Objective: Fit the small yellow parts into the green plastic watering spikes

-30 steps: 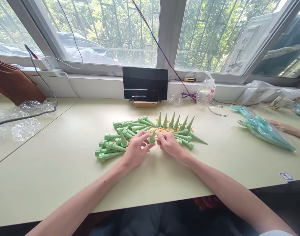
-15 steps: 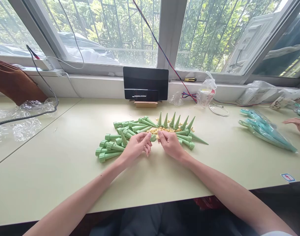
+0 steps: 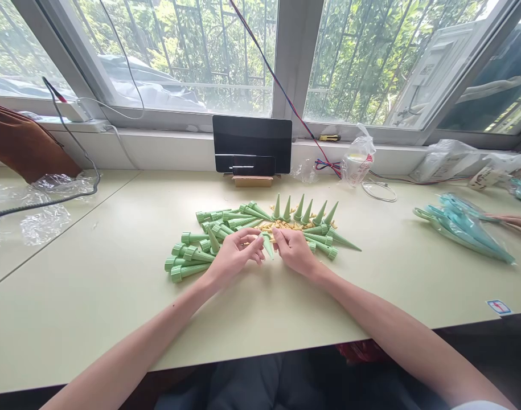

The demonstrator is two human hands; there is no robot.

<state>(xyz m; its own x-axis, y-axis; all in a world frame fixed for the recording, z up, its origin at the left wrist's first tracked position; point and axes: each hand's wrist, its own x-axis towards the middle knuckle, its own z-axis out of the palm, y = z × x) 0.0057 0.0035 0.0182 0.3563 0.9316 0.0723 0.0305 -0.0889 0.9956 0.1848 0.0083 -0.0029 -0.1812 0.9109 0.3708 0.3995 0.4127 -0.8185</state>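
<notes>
Cone [image 3: 267, 246] at mid-frame, tip turned down between the hands

Head view: the green cone sits just below the centre of the frame, its wide end up by the fingertips of the left hand [image 3: 235, 254]. That grip pinches the wide end between thumb and finger. The cone lies to the right of the grip, its long axis slanting down the frame and slightly right, point toward the lower edge. The right hand [image 3: 297, 250] is just beside it on the right, fingers curled in; whether they pinch anything I cannot tell. The left hand is the nearer, being in contact. Above both hands, yellow pieces [image 3: 263, 226] lie on the bench [image 3: 243, 324], with upright cones [image 3: 300, 212] at upper right and lying spikes [image 3: 191, 272] at left.
</notes>
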